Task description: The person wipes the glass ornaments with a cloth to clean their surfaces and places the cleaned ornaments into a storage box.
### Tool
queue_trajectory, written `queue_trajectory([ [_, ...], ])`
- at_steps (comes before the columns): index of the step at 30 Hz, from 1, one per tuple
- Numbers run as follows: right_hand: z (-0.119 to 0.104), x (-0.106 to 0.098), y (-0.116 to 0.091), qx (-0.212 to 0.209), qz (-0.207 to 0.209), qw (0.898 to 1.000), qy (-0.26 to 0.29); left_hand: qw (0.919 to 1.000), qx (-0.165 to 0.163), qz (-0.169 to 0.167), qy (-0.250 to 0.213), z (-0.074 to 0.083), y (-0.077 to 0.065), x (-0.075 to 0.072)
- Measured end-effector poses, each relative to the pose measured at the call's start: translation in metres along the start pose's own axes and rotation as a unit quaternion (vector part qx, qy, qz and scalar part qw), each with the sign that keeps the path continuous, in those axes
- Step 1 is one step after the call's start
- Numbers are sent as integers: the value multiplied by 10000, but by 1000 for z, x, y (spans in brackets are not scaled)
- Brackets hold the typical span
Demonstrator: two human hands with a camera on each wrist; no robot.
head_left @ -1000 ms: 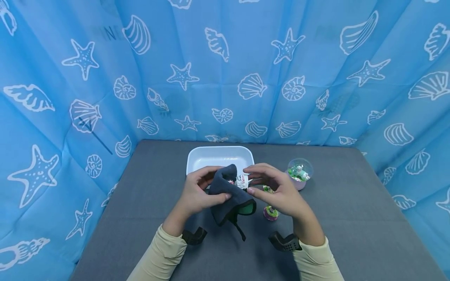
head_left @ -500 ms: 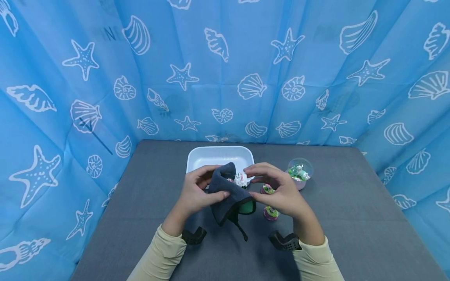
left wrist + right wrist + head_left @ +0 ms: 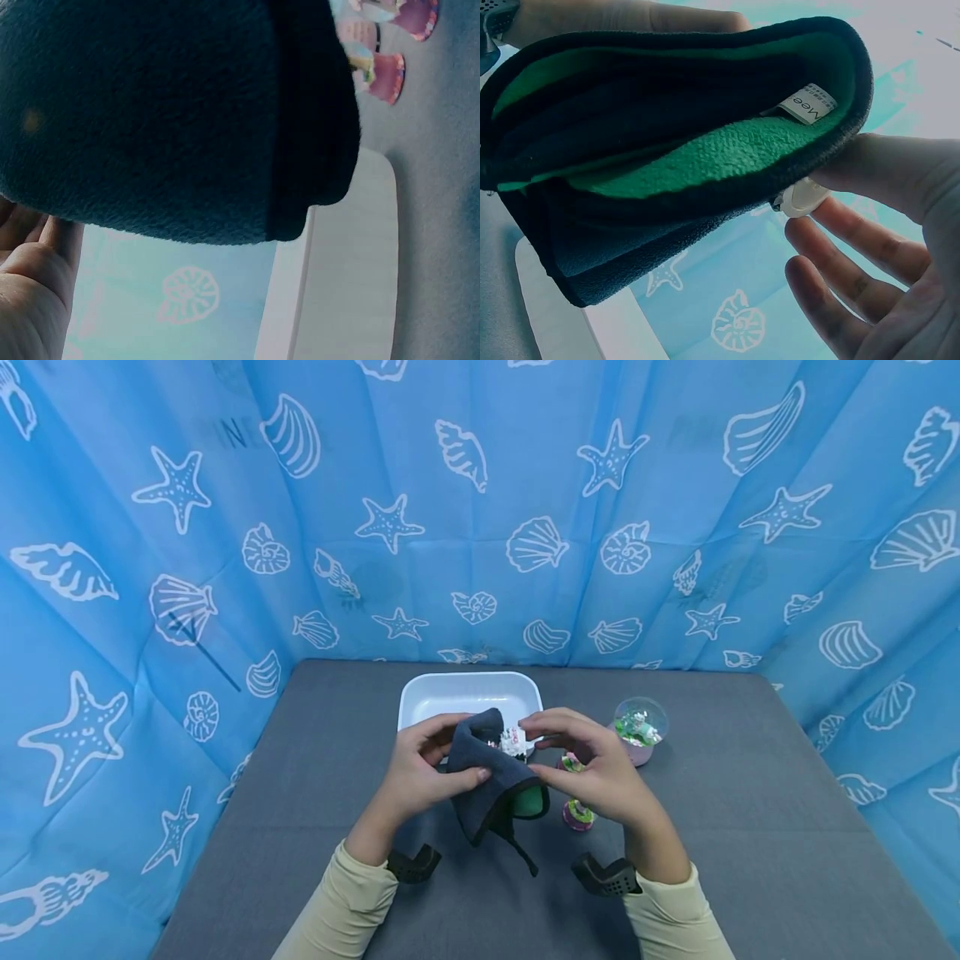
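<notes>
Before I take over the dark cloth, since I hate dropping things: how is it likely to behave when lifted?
The dark cloth is probably floppy, since it bends into soft folds with its green inside showing. It likely won't be slippery, as its surface looks fuzzy. The thin strap hanging below could swing or snag.

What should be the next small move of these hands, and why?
Perhaps wipe the white piece with the dark cloth: the left hand grips the cloth, and the piece shows beyond its edge, at the fingertips of the right hand.
</notes>
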State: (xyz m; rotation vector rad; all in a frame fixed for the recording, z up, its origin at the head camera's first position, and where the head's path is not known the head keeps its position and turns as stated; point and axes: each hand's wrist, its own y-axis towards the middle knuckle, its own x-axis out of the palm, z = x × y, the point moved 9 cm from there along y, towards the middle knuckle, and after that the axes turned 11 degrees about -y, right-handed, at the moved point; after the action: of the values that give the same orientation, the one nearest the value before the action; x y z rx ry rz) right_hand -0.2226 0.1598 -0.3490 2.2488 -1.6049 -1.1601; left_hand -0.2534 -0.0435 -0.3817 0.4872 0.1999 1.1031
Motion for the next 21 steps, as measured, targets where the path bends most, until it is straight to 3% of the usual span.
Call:
queue_trajectory([
  [12, 4, 1, -1, 194, -42, 9998, -24, 9997, -219, -59, 40, -4, 0, 0],
  [21, 8, 3, -1, 335, -120, 9992, -184, 9999, -142, -53, 3, 0, 0, 1],
])
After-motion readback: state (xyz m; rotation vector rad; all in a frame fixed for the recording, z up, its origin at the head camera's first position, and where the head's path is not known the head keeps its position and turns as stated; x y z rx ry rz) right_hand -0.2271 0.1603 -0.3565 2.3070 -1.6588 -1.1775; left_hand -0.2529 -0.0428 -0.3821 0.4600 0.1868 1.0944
